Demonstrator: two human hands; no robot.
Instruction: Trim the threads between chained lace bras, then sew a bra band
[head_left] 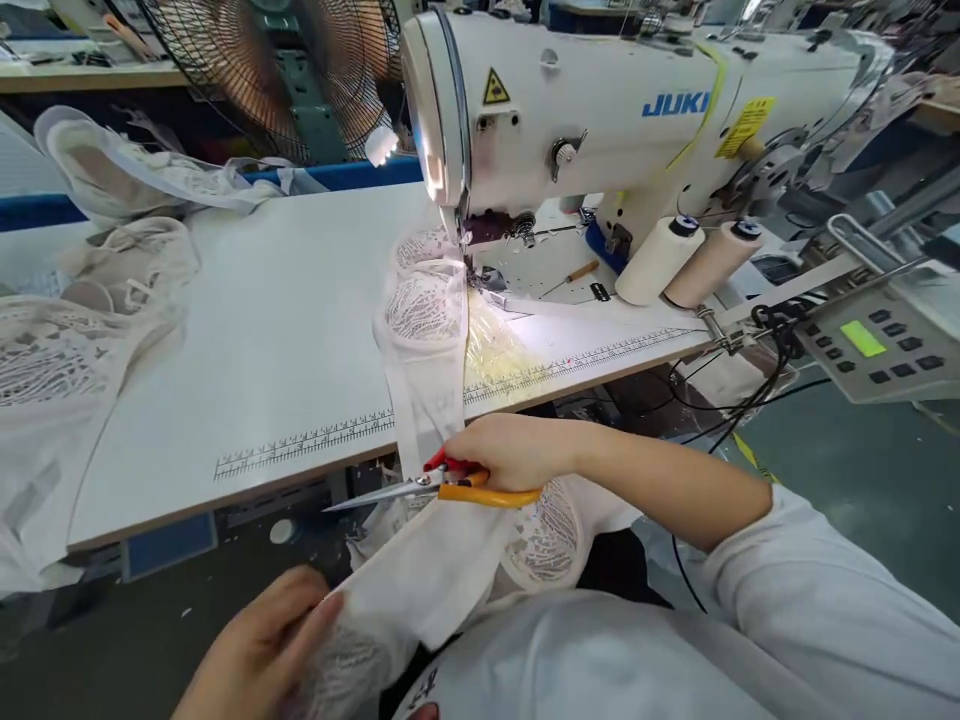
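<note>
My right hand [510,450] grips orange-handled thread snips [442,487] at the table's front edge, blades pointing left, just beside a white lace garment piece [424,310]. That piece runs from under the needle of the white Juki sewing machine [600,110] down over the table edge to my lap. My left hand [262,645] pinches the lower end of the white fabric [420,580] near my body, holding it taut.
A white sewing table [270,340] with a printed ruler along its front. Piles of lace garments [67,340] lie at the left. Two cream thread cones [686,260] stand right of the machine, a control panel [877,345] further right, a fan [277,70] behind.
</note>
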